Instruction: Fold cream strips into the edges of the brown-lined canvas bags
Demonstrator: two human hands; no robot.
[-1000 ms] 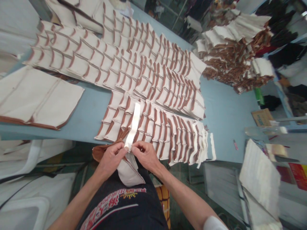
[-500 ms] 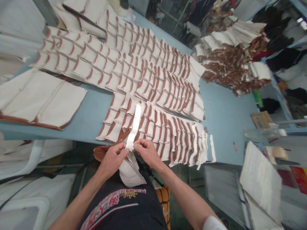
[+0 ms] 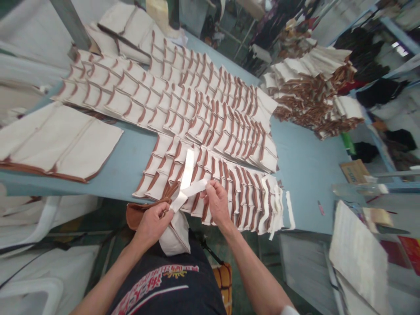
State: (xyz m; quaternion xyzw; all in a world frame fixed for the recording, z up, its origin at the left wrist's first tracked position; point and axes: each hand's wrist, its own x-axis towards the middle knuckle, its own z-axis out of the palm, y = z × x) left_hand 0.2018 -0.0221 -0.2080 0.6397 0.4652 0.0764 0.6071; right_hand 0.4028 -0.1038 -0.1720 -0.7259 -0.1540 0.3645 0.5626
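My left hand point(image 3: 153, 222) is closed at the table's front edge, its thumb and fingers pinching a brown-and-cream fabric piece point(image 3: 176, 246) together with the near end of a white strip point(image 3: 187, 169). The cream part of the fabric hangs down over my lap. A second white length point(image 3: 196, 188) slants up to the right from the same place. My right hand point(image 3: 217, 201) pinches its far end. Whether the two lengths are one folded strip or two layers, I cannot tell. Beneath them lie overlapping rows of cream fabric pieces with brown edges point(image 3: 225, 183).
More overlapping fabric rows point(image 3: 131, 87) cover the back of the blue table point(image 3: 303, 166). A flat cream stack point(image 3: 62, 140) lies left. Several loose white strips point(image 3: 289, 210) rest at the right end. Behind stands a tall brown-and-cream pile point(image 3: 311, 87); a small cardboard box point(image 3: 354, 171) sits right.
My right hand has moved away from my left, up and to the right, drawing out a white length. My left hand keeps its hold on the fabric.
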